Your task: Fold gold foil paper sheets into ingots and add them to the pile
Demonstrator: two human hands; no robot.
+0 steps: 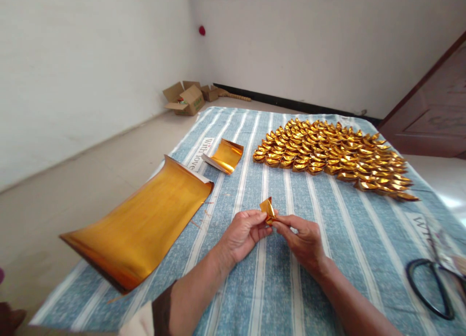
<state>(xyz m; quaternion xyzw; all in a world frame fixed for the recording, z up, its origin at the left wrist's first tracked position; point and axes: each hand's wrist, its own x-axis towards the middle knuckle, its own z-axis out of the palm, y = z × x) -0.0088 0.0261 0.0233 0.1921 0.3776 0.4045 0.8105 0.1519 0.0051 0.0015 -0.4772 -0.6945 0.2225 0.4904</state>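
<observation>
White walls (287,44), pale floor (131,154), brown door (433,115)

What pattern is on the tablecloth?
Blue and white stripes on the tablecloth, best seen in the head view.

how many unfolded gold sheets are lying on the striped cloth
2 visible: a large sheet on the left of the striped cloth, and a small sheet between it and the folded gold pieces. Others may be hidden beneath them.

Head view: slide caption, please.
Left hand and right hand pinch a small folded gold piece over striped cloth, near many boat-shaped gold ornaments.
</observation>
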